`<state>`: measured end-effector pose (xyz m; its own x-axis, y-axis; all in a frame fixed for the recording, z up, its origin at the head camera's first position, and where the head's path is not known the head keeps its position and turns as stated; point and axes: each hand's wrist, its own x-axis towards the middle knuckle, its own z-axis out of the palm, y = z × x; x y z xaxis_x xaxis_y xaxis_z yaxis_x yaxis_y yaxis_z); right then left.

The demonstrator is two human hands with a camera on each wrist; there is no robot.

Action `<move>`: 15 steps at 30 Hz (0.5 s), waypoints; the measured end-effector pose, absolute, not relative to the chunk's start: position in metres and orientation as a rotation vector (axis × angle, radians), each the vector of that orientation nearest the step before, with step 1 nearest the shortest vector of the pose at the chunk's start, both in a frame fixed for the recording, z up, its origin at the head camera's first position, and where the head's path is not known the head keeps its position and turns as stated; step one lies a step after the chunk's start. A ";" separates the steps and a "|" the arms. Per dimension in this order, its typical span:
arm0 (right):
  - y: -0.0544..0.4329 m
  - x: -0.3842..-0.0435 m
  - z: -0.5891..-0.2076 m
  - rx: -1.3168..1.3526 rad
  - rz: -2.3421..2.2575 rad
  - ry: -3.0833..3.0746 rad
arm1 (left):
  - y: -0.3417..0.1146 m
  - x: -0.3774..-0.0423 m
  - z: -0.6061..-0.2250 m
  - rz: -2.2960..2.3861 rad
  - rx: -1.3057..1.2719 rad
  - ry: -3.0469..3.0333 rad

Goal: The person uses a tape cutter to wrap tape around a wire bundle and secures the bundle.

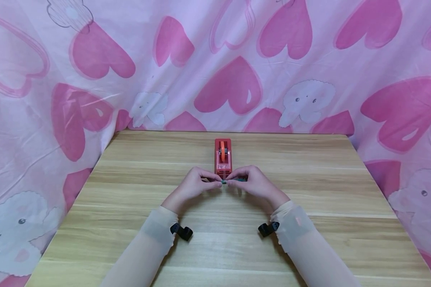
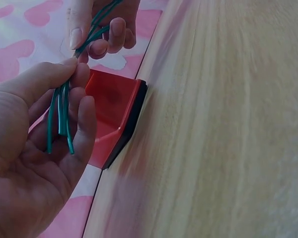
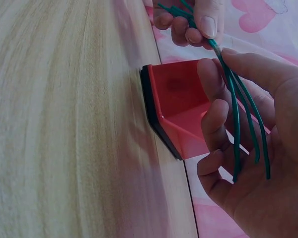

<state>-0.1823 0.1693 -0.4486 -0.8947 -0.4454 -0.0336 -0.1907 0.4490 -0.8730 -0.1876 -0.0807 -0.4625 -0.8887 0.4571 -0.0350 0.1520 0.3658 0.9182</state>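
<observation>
My left hand [image 1: 193,184] and right hand [image 1: 254,185] meet just in front of a red tape dispenser [image 1: 218,144]. Between thumb and fingers, each pinches a thin bundle of green wires [image 3: 235,114], the fingertips of both hands nearly touching at its middle. In the left wrist view, several loose wire ends [image 2: 62,111] hang over the left palm. Others fan out across the right palm. A short pale, shiny stretch of the bundle shows between the fingertips; whether it is tape cannot be told. Fingers hide the rest of the middle.
An orange roll [image 1: 222,151] sits in the dispenser, which stands near the middle of the far part of the wooden table [image 1: 222,247]. Behind the table's far edge hangs a pink curtain [image 1: 229,87] with hearts, also along both sides. Black wrist cameras [image 1: 181,231] are strapped to both wrists.
</observation>
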 end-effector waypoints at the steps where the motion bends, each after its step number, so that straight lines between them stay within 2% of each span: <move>1: 0.169 -0.182 -0.449 -0.550 -1.422 2.443 | -0.081 -0.188 -0.463 1.531 0.541 2.350; 15: 0.166 -0.182 -0.446 -0.534 -1.389 2.479 | -0.079 -0.188 -0.465 1.506 0.626 2.452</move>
